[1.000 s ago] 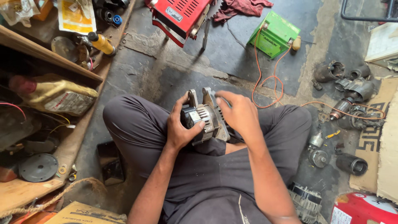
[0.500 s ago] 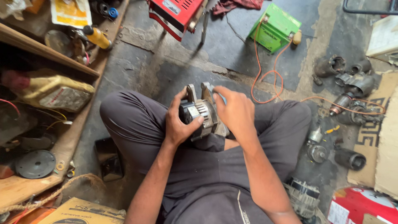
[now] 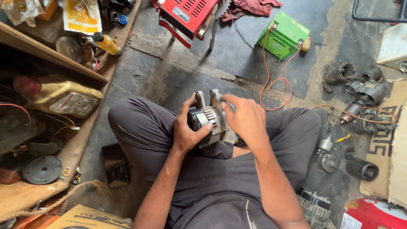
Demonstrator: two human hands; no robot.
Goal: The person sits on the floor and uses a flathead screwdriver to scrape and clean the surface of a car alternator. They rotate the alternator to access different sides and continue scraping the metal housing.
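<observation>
I sit cross-legged on a concrete floor with a silver and black alternator (image 3: pixel 210 120) held over my lap. My left hand (image 3: pixel 188 131) grips its left side, thumb across the ribbed housing. My right hand (image 3: pixel 245 119) wraps its right side, fingers curled over the top near the two mounting lugs. Both hands are closed on the alternator, which hides its far face.
A green battery (image 3: pixel 283 35) with orange wires (image 3: pixel 275 80) lies ahead, a red metal machine (image 3: pixel 186 15) to its left. Motor parts (image 3: pixel 360 97) are scattered on the right. A wooden shelf (image 3: pixel 51 55) with bottles and discs stands on the left. A second alternator (image 3: pixel 313 203) lies by my right knee.
Both hands have kept their grip while the alternator shifted slightly in my lap and my head moved a little; the grip looks the same.
</observation>
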